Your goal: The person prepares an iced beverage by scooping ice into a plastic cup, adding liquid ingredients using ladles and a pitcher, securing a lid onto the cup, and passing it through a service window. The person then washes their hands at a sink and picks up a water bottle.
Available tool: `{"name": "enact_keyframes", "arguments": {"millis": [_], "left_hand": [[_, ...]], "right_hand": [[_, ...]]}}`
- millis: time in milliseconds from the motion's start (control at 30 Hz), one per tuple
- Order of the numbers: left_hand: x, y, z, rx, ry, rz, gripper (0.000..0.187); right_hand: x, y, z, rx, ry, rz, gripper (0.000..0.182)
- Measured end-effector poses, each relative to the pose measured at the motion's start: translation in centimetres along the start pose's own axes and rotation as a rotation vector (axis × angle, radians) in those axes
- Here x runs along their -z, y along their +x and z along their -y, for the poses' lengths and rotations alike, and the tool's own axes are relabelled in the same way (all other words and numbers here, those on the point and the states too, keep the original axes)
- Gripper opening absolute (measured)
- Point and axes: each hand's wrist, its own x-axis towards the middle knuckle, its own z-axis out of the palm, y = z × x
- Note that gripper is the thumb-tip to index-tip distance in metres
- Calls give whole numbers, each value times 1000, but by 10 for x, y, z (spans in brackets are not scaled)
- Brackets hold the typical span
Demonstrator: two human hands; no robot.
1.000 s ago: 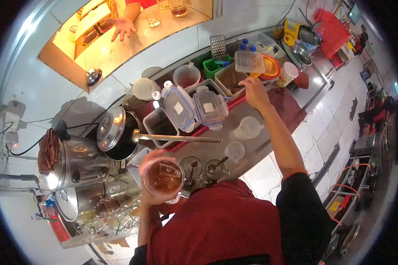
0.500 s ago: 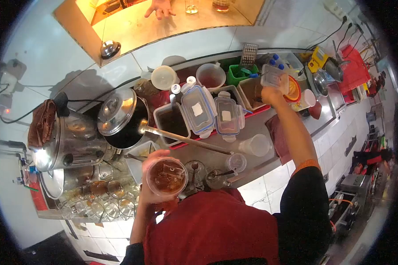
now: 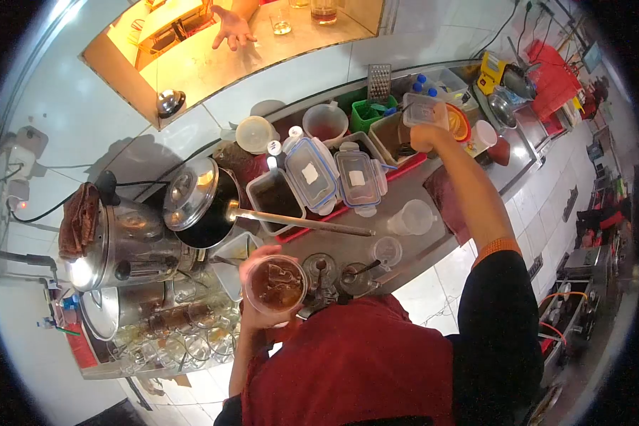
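My left hand [image 3: 257,264] is wrapped around a clear plastic cup [image 3: 275,285] of brown drink with ice, held in front of my chest. My right arm stretches to the back right of the counter. There my right hand [image 3: 426,138] is closed at the lower edge of a clear plastic lid [image 3: 424,111], its fingertips hidden. Just left of that hand is an open container [image 3: 390,140] with dark contents. An orange-rimmed round tub [image 3: 458,124] and a white cup [image 3: 483,134] are to its right.
A long-handled ladle [image 3: 305,224] lies across a dark pot [image 3: 216,216]. Blue-edged lidded boxes [image 3: 362,181] stand in a red tray. Glass mugs [image 3: 184,348] crowd the left. Beyond the hatch, another person's open hand [image 3: 233,30] is near a glass [image 3: 280,21].
The view has shifted slightly, moving the counter items in the picture. My left hand still holds the cup, and my right hand stays by the clear lid. The other person's hand shows more fully.
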Motion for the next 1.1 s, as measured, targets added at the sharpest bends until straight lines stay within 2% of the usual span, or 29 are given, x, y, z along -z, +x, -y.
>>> {"name": "enact_keyframes", "arguments": {"millis": [33,100,167,200,267,300,367,500,600,667,700,767,800,867,900,967,1067,1100], "left_hand": [[1,-4,3,-9,-2,0,101],[4,-15,8,42,39,-51,100],[5,-21,8,66,8,-60,100],[6,-23,7,91,-21,-68,100],[4,-26,5,61,-25,-63,100],[3,-27,3,33,-30,-65,99],[1,-31,-5,66,-34,-91,99],[4,-35,-15,90,-19,-107,100],[12,-38,-10,69,-11,-90,100],[15,-36,-9,55,-11,-72,100],[13,-37,-9,66,2,-99,102],[16,-36,-12,83,15,-131,103],[17,-35,-14,102,8,-130,103],[18,-30,-18,124,0,-138,103],[19,-25,-20,126,-14,-121,102],[22,-20,-17,125,-28,-99,102],[28,-7,-11,183,32,9,97],[19,2,-14,85,53,26,98]], "right_hand": [[-2,2,2,138,-120,-10,19],[-7,-3,6,275,-245,-21,21],[-10,-30,29,-89,370,-473,27],[-11,-29,31,-95,373,-478,27],[-15,-17,35,14,274,-365,36],[-7,-23,39,14,277,-373,36],[15,-43,53,-128,556,28,39],[7,-35,47,-107,656,58,39],[2,-33,44,-168,672,71,35],[-5,-25,40,-62,252,-233,33],[-8,-27,39,-64,256,-231,33],[-12,-29,39,-294,563,-839,22],[-6,-39,43,-288,563,-832,22],[13,-73,54,-204,1007,-1057,24],[10,-72,57,-203,1008,-1052,24],[6,-73,58,-112,1652,-1192,22],[40,-117,75,-103,1788,-1265,17],[44,-120,76,22,1759,-1355,17]]}}
